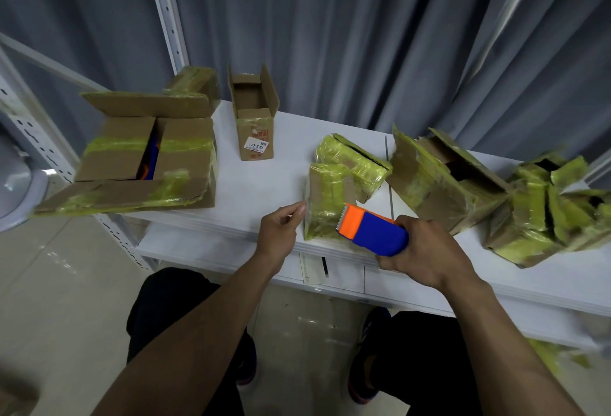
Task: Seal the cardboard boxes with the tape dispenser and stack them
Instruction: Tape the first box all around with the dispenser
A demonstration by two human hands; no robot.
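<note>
Dark trouser legs and shoes stand on the pale floor under both forearms. The right hand [426, 250] grips the blue and orange dispenser [373, 230] from behind, fingers wrapped round its body. Its toothed orange end points at a small box [327, 197] and overlaps the box's lower right part. The left hand [281, 230] has curled fingers, with thumb and forefinger tips together at that box's left edge; whether they hold anything I cannot tell.

The small box is wrapped in yellow-green tape and stands at the front edge of the white shelf [258, 184]. A second taped box [357, 161] leans against it from behind. To the right lies a larger box [439, 184] with torn flaps open. Beyond that, at the far right, is a pile of taped boxes [545, 207].

To the left a big box [185, 164] overhangs the shelf's end. Its flaps are spread open and a blue and orange thing [150, 161] shows in the gap. Behind it sits a taped box [195, 82]. Between the left and right groups a narrow box [254, 118] stands upright and open, with a white label [256, 145] on its front. A grey curtain [330, 35] hangs behind.
</note>
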